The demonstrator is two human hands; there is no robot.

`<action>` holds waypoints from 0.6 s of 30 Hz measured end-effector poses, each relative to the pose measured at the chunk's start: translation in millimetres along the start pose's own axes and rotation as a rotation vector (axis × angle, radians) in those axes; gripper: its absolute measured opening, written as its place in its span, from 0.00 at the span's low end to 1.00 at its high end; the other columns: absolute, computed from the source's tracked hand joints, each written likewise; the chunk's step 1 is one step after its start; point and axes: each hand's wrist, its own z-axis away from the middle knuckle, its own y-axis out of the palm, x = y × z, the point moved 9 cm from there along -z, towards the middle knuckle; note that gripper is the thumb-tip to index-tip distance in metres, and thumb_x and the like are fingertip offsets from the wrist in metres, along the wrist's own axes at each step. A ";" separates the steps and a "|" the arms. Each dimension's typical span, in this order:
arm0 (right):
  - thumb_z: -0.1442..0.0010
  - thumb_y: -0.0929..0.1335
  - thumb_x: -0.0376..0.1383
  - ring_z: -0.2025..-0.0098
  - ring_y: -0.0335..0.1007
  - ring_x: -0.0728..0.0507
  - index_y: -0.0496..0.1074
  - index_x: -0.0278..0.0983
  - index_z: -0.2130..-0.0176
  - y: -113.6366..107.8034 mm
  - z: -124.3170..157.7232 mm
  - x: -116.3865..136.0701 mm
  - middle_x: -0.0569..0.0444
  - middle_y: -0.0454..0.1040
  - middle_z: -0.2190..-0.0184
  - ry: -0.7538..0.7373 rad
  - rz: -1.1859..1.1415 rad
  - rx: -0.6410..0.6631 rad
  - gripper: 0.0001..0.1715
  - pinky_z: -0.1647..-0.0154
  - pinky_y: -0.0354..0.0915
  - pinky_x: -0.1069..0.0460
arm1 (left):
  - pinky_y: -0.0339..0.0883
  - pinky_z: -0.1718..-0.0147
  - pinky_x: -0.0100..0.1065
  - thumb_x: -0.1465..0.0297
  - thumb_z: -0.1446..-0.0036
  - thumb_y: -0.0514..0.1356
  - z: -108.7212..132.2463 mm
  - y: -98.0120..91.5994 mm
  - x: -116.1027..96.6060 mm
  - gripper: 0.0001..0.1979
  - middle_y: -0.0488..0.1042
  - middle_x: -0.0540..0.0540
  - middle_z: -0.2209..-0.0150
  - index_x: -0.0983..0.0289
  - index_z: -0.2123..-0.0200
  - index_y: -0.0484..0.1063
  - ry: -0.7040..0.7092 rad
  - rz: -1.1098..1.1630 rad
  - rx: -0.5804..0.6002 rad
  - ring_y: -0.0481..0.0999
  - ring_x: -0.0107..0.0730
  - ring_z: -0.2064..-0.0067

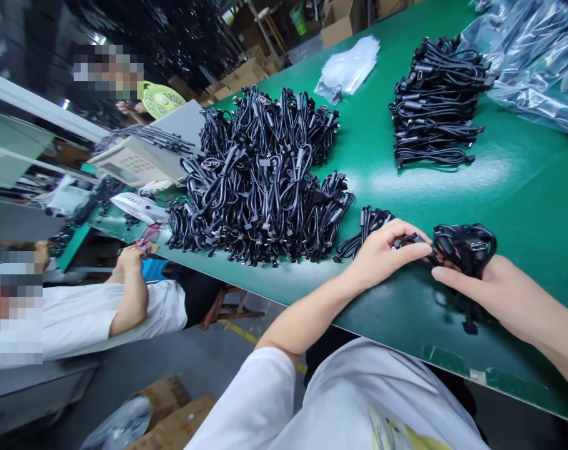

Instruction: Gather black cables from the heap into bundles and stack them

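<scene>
Near the table's front edge my right hand (487,287) grips a coiled black cable bundle (466,244), thumb in front and fingers behind it. A connector end hangs below the hand. My left hand (389,253) is closed on a black cable end (412,240), pinched between thumb and fingers just left of the bundle. Whether that end belongs to the same cable I cannot tell. Right behind my left hand lies a small group of black cables (368,222), partly hidden by it. A large heap of bundled black cables (265,187) is piled to the left.
A stacked row of cable bundles (438,106) lies farther back on the green table (372,144). Clear plastic bags (541,62) are at the far right, with more bags (352,62) at the back. A co-worker (138,300) sits at left; cardboard boxes (171,412) stand on the floor.
</scene>
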 end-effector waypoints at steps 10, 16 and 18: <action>0.50 0.76 0.48 0.42 0.69 0.34 0.67 0.48 0.40 22.7 4.6 -3.7 0.57 0.75 0.45 0.218 -0.349 0.191 0.40 0.43 0.66 0.44 | 0.60 0.44 0.37 0.65 0.41 0.61 1.2 1.7 -3.6 0.10 0.74 0.55 0.57 0.63 0.60 0.77 0.024 -0.010 0.057 0.70 0.36 0.50; 0.50 0.77 0.46 0.42 0.68 0.34 0.66 0.45 0.39 21.7 4.2 7.7 0.53 0.76 0.47 0.175 -0.361 0.218 0.41 0.43 0.66 0.43 | 0.62 0.45 0.37 0.65 0.41 0.61 2.4 1.5 -0.9 0.10 0.73 0.55 0.56 0.63 0.59 0.76 -0.021 0.050 0.054 0.71 0.35 0.51; 0.50 0.77 0.45 0.44 0.69 0.36 0.68 0.44 0.41 21.7 4.2 7.9 0.53 0.76 0.49 0.142 -0.341 0.222 0.39 0.43 0.66 0.43 | 0.63 0.46 0.37 0.64 0.41 0.61 2.6 3.4 1.7 0.11 0.73 0.55 0.55 0.64 0.58 0.75 -0.041 0.097 0.058 0.72 0.35 0.52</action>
